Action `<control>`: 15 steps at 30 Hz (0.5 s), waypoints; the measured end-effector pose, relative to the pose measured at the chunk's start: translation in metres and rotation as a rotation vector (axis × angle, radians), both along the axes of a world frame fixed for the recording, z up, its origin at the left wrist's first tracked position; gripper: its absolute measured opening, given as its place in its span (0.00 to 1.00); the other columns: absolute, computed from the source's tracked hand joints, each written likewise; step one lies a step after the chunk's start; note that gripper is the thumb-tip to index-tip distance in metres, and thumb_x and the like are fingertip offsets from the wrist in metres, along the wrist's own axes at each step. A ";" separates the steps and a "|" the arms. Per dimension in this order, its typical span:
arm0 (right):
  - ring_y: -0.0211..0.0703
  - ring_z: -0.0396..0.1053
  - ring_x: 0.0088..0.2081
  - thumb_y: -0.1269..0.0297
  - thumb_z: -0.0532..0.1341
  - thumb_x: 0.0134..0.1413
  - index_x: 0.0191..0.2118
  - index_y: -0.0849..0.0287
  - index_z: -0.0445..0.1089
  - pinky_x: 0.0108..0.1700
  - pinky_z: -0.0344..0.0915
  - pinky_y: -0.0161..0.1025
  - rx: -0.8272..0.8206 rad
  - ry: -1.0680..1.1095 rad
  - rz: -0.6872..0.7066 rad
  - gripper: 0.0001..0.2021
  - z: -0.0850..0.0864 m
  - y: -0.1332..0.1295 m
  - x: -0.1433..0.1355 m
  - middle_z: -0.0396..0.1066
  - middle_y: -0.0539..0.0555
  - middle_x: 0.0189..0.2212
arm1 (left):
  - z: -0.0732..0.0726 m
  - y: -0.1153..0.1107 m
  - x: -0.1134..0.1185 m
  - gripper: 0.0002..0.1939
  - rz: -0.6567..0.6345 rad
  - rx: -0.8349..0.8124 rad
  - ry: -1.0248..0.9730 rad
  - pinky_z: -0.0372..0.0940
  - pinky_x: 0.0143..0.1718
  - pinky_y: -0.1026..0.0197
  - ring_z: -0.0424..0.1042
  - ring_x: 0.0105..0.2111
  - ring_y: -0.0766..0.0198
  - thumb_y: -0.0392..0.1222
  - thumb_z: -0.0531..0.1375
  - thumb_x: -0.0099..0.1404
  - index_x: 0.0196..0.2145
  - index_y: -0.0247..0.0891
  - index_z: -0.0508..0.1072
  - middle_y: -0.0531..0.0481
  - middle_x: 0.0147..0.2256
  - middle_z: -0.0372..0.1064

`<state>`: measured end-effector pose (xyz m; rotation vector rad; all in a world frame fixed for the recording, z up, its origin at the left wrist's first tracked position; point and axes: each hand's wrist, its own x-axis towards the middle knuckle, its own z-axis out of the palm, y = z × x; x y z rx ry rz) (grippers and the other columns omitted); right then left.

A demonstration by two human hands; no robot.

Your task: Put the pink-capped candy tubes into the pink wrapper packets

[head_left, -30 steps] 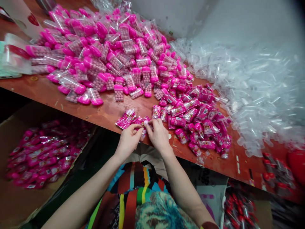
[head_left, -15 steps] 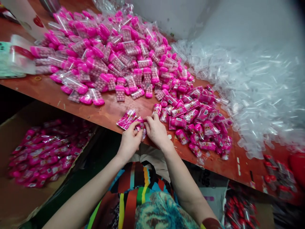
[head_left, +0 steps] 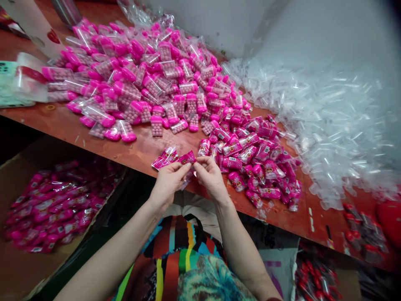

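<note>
At the table's front edge, my left hand (head_left: 169, 184) pinches a pink printed plastic wrapper (head_left: 187, 157) between thumb and fingertips. My right hand (head_left: 211, 177) is closed at the wrapper's right end, thumb against forefinger. The wrapper looks flat. Beside my left fingertips lie more flat pink wrappers (head_left: 165, 157) on the table. Just right of my right hand is a heap of wrapped pink candy bottles (head_left: 247, 152). Beyond my hands spreads a large pile of clear bottles with pink caps (head_left: 150, 83), filled with small pale pink balls.
Empty clear plastic containers (head_left: 319, 121) are heaped along the wall at right. Below the table at left stands a cardboard box (head_left: 12, 271) holding wrapped pink bottles. Red-capped items (head_left: 316, 271) sit in another box at lower right. A metal cup (head_left: 67, 12) stands at back left.
The pink wrapper has come up into clearer view above my fingertips. My right hand has turned and shifted slightly right and down, its fingers now pinched at the wrapper's end.
</note>
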<state>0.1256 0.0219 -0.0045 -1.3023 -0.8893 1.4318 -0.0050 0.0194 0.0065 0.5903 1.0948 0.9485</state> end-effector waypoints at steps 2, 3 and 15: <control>0.26 0.48 0.16 0.58 0.65 0.50 0.44 0.54 0.63 0.16 0.44 0.29 -0.040 0.130 0.025 0.17 0.004 -0.001 0.002 0.63 0.42 0.26 | -0.001 0.002 -0.002 0.18 -0.001 -0.014 -0.013 0.41 0.14 0.71 0.47 0.13 0.78 0.48 0.67 0.54 0.21 0.35 0.64 0.61 0.14 0.50; 0.25 0.46 0.15 0.58 0.66 0.49 0.46 0.54 0.63 0.16 0.42 0.29 -0.060 0.171 0.054 0.19 0.006 -0.001 0.003 0.63 0.41 0.25 | -0.002 0.002 -0.004 0.18 -0.005 -0.006 -0.022 0.42 0.14 0.71 0.47 0.13 0.78 0.47 0.68 0.54 0.21 0.35 0.64 0.61 0.15 0.50; 0.34 0.56 0.23 0.53 0.58 0.58 0.29 0.58 0.66 0.26 0.54 0.32 0.125 -0.251 0.006 0.14 -0.007 -0.004 -0.003 0.60 0.45 0.21 | -0.005 0.007 0.006 0.20 0.037 -0.016 -0.008 0.42 0.14 0.69 0.50 0.12 0.76 0.51 0.68 0.52 0.20 0.35 0.65 0.59 0.13 0.54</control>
